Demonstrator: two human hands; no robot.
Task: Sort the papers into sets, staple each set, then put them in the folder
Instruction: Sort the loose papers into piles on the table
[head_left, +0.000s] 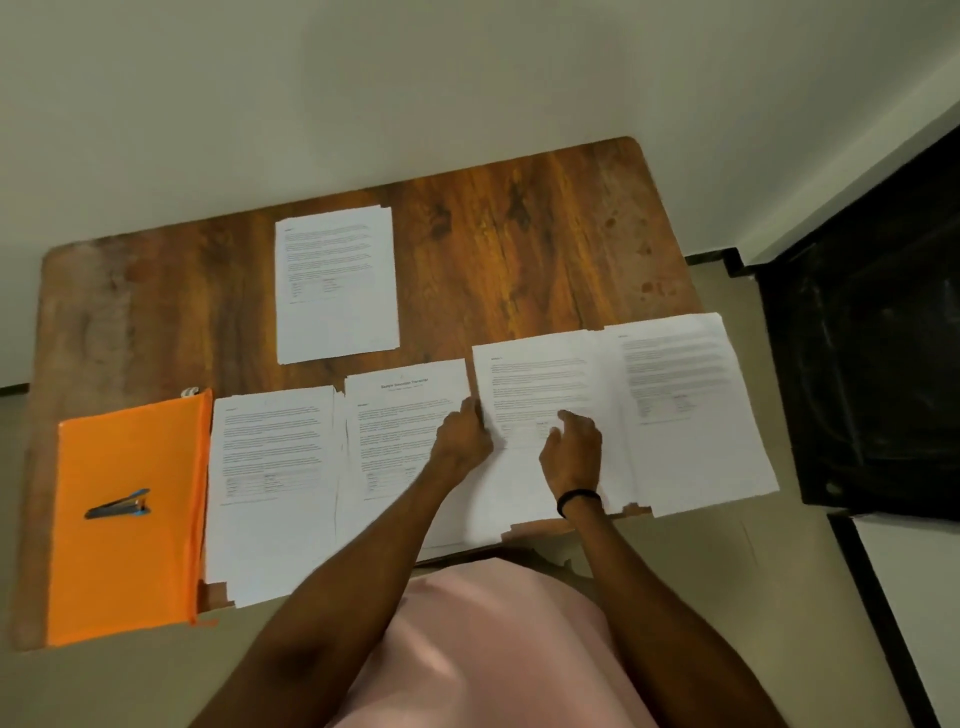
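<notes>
Several stacks of printed papers lie on the wooden table (545, 234). One stack (336, 283) sits apart at the back. Along the front edge lie a left stack (272, 488), a titled stack (400, 415), a third stack (535, 384) and a right stack (691, 405). My left hand (462, 434) pinches the left edge of the third stack. My right hand (571, 447), a black band on its wrist, rests on that same stack with fingers loosely bent. An orange folder (124, 561) lies at the front left with a blue and black stapler (118, 505) on it.
The table stands against a pale wall. A dark block (872, 364) stands close to its right side. The front stacks hang slightly over the near table edge, above my pink clothing (493, 649).
</notes>
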